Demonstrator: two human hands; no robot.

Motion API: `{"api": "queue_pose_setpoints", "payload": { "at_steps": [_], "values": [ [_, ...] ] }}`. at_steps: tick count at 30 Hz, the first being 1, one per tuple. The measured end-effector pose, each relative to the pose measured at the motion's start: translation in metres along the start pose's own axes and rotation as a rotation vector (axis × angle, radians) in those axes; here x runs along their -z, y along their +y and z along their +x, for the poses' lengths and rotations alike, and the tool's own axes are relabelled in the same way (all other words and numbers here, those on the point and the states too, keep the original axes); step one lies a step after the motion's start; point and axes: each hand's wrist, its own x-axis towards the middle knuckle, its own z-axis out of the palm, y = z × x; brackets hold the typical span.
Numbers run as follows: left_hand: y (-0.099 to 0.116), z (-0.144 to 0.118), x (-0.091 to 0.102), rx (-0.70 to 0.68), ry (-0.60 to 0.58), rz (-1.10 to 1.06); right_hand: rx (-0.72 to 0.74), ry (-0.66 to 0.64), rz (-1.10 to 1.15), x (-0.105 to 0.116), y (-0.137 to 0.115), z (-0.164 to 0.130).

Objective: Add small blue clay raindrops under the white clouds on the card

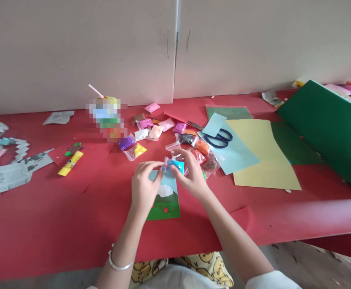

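red table [57,224]: both hands, left hand [143,188] and right hand [191,176], pinch blue packet [175,164].

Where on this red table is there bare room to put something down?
Bare red table lies left of the left hand, below the yellow glue stick. Another patch lies right of the right hand, below the yellow paper sheet. The small clay packets crowd the middle.

Red table [73,224], blue scissors [220,139], yellow paper sheet [262,160], green board [328,124], yellow glue stick [70,163]
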Motion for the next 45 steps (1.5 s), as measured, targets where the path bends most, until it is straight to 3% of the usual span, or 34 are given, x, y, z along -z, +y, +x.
{"api": "queue_pose_setpoints", "payload": {
  "at_steps": [3, 5, 8, 15, 20, 26, 33, 42, 45],
  "values": [
    [-0.024, 0.01, 0.002, 0.169, -0.141, -0.019, -0.011, -0.09, -0.523, 0.006, 0.011, 0.004],
    [-0.034, 0.012, -0.002, 0.246, -0.241, -0.072, -0.034, -0.17, -0.654, 0.006, 0.017, 0.005],
    [-0.036, 0.012, -0.01, 0.296, -0.281, -0.146, 0.02, -0.19, -0.616, 0.005, 0.022, 0.006],
    [-0.027, 0.008, -0.012, 0.21, -0.138, -0.16, 0.14, -0.1, -0.464, 0.002, 0.021, 0.003],
    [-0.033, 0.006, -0.014, 0.384, -0.182, -0.266, 0.184, -0.073, -0.438, -0.001, 0.021, 0.001],
    [-0.038, 0.003, -0.013, 0.459, -0.238, -0.35, 0.229, -0.057, -0.473, -0.005, 0.02, -0.003],
    [-0.045, 0.004, -0.011, 0.631, -0.297, -0.595, 0.337, -0.088, -0.507, -0.006, 0.017, -0.005],
    [-0.036, 0.003, -0.009, 0.558, -0.213, -0.487, 0.322, -0.095, -0.462, -0.006, 0.015, -0.004],
    [-0.041, 0.004, -0.007, 0.557, -0.132, -0.502, 0.299, -0.068, -0.474, -0.004, 0.019, -0.003]
  ]
}}
